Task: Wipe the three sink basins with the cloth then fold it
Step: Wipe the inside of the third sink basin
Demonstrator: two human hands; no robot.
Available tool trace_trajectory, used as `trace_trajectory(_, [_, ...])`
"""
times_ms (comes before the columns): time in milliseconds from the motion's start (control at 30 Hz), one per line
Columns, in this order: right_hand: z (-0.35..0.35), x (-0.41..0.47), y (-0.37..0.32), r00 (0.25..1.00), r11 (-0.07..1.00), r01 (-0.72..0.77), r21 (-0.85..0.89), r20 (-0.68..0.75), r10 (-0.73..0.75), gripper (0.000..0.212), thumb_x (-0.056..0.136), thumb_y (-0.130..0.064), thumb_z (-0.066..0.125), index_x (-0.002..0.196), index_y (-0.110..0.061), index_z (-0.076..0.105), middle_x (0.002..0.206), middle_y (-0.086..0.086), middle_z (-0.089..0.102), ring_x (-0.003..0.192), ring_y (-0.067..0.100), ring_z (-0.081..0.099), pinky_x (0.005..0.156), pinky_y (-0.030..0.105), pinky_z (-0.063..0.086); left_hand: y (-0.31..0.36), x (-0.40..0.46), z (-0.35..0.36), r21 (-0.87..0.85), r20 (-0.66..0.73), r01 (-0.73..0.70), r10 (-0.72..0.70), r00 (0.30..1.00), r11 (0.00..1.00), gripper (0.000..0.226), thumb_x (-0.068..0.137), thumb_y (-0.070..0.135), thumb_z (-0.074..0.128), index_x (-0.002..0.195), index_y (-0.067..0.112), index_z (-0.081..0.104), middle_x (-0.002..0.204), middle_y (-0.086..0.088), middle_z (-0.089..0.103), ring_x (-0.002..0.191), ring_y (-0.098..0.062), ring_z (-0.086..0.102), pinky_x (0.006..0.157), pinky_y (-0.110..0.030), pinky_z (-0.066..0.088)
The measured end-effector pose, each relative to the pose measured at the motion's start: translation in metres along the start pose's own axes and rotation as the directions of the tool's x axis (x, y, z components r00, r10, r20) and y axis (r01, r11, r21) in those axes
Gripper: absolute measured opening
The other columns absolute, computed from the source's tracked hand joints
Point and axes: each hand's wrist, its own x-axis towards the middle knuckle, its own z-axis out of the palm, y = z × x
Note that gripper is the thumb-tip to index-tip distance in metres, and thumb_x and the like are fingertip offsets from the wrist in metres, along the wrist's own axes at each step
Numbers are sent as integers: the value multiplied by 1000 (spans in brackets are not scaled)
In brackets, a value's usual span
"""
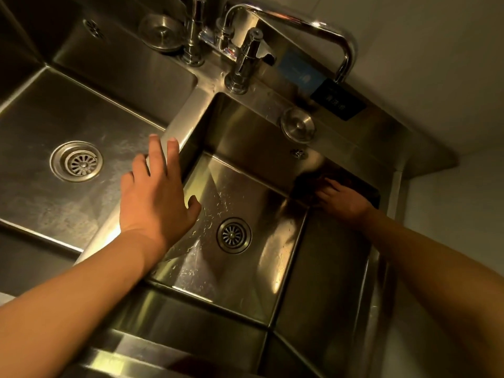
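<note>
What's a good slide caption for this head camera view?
Right hand presses dark cloth into the basin's far corner.

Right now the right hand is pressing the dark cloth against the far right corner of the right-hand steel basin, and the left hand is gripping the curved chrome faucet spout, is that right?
Not quite. The left hand is not on the curved chrome faucet spout; it is spread open over the steel divider between the basins. The head view shows it. The right hand does press the dark cloth in the far right corner of the right-hand steel basin.

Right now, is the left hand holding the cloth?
No. The left hand is spread open over the divider between the basins, while the right hand presses the dark cloth against the basin's back corner.
</note>
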Motion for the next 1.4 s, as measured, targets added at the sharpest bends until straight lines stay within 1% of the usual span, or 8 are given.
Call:
trace_trajectory(300, [-19,50,-27,999,999,11,43,30,-12,48,103,-21,49,150,-15,46,162,10,33,153,33,22,125,52,3,-3,-1,4,36,-10,-13,13,1000,999,117,74,55,78,162,9,16,165,-25,22,131,-51,40,95,-62,46])
trace_trajectory(533, [-116,145,-49,980,994,14,107,-197,8,49,105,-20,38,153,-10,42,164,12,30,154,33,18,126,51,1,-2,1,-1,141,3,-8,7,1000,990,109,82,60,62,164,7,12,165,-26,20,131,-49,42,97,-59,48])
trace_trajectory(733, [-201,183,-51,860,984,16,177,-505,77,50,102,-10,24,146,-2,47,152,18,46,144,34,39,127,50,11,-1,0,-4,150,25,1,-5,1000,989,108,83,62,59,165,9,11,167,-24,18,133,-46,43,101,-56,48])
trace_trajectory(933, [-165,188,-76,883,929,-14,371,-432,185,47,108,-13,27,154,-9,36,161,9,35,151,25,28,128,41,8,0,-2,-6,140,61,0,-8,998,990,107,87,64,52,166,11,2,171,-21,10,140,-42,38,107,-51,46])
trace_trajectory(1067, [-99,162,-95,945,705,-111,701,-144,293,55,109,-15,27,163,-20,15,169,1,16,155,22,16,127,43,12,-1,-2,-2,144,65,-11,1,998,990,107,89,67,44,165,15,-11,173,-18,2,147,-40,32,113,-50,42])
trace_trajectory(1233, [-2,112,-133,843,236,-413,880,271,464,60,106,-25,27,163,-24,10,169,1,13,153,29,21,121,46,28,0,-2,-1,159,58,-14,5,998,987,107,90,68,40,163,16,-18,173,-15,-2,148,-39,31,114,-48,40])
trace_trajectory(1333, [39,99,-157,790,81,-431,899,332,516,76,96,-46,-14,163,-19,10,169,7,17,154,29,22,124,43,24,1,-2,-3,173,59,-11,0,998,985,108,89,69,40,163,16,-17,173,-16,-1,148,-39,33,114,-48,41])
trace_trajectory(1400, [48,102,-158,764,-25,-412,911,360,535,74,98,-49,-6,163,-20,15,167,8,23,152,29,27,123,42,27,2,-2,-4,194,62,-12,1,998,981,107,90,70,38,163,16,-19,174,-15,-1,149,-39,33,114,-48,41])
